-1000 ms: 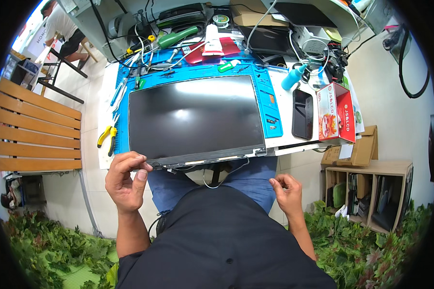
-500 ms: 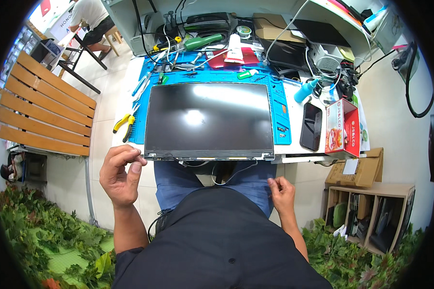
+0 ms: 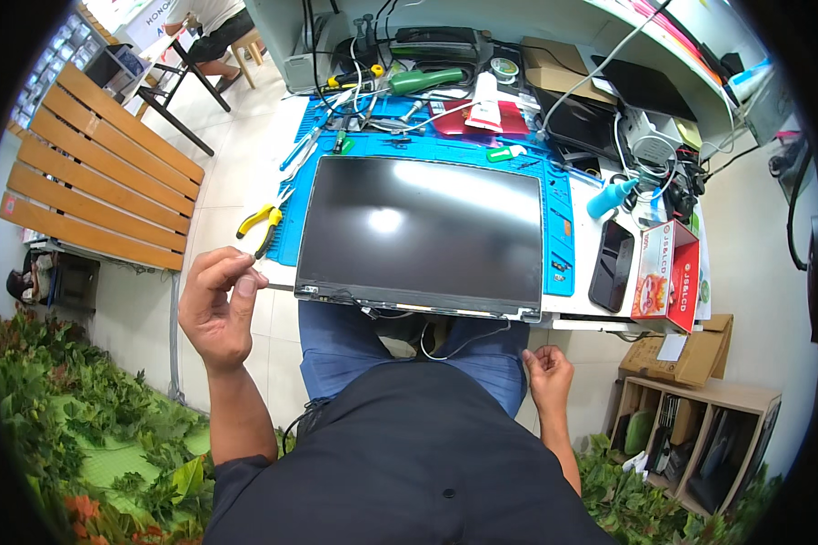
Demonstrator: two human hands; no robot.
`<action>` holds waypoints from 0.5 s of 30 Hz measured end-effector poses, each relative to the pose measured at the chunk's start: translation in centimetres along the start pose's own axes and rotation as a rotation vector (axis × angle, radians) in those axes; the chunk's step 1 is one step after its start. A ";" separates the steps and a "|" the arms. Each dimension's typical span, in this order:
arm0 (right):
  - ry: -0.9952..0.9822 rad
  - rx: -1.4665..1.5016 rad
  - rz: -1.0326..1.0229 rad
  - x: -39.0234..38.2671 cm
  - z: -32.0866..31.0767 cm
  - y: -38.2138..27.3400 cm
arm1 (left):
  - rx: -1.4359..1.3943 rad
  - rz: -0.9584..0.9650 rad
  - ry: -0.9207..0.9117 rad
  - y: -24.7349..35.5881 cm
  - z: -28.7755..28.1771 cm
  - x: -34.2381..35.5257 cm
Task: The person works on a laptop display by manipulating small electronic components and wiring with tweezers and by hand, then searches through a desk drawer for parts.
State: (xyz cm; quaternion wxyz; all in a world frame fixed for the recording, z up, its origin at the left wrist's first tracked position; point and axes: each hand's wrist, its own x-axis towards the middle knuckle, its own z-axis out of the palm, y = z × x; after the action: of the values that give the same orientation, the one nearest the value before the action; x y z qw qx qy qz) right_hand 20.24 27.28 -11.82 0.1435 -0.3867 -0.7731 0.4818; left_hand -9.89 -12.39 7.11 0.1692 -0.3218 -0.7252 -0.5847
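A laptop screen panel [image 3: 418, 236] lies dark side up on the blue work mat [image 3: 559, 236], its lower edge reaching past the table over my lap. Thin cables [image 3: 463, 343] hang from that edge. My left hand [image 3: 216, 304] is raised left of the panel's lower left corner, apart from it. Thumb and fingertips come together; anything between them is too small to make out. Near its fingertips lie yellow-and-black pliers [image 3: 262, 227]. Beside my right thigh, my right hand [image 3: 548, 374] hangs with curled fingers, and what they may hold is hidden.
Right of the mat are a black phone [image 3: 612, 265], a red-and-white box [image 3: 668, 277] and a blue bottle [image 3: 611, 198]. Tools, a white tube [image 3: 485, 100] and a green-handled tool [image 3: 425, 80] crowd the back. A slatted wooden bench [image 3: 104, 168] stands left; a person sits beyond it.
The view has turned, so the table and panel appear shifted right and slightly tilted. My left hand has drawn away leftward from the panel's corner. My right hand stays by my thigh.
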 end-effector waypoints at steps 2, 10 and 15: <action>0.040 -0.030 -0.127 0.3 0.3 -0.2 | 0.021 -0.002 0.016 -0.5 -0.7 0.1; -0.063 -0.286 0.162 2.4 0.2 -0.9 | 0.173 -0.044 0.216 -3.6 -4.1 0.4; -0.208 -0.545 -0.045 2.3 4.0 0.9 | 0.252 -0.327 0.429 -8.9 -4.9 -0.4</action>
State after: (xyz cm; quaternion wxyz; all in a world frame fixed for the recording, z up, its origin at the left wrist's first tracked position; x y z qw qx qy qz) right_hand 16.77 26.59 -14.92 -0.0352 -0.3423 -0.8931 0.2899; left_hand -16.18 -18.16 1.58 0.2610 -0.0463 -0.7818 -0.5644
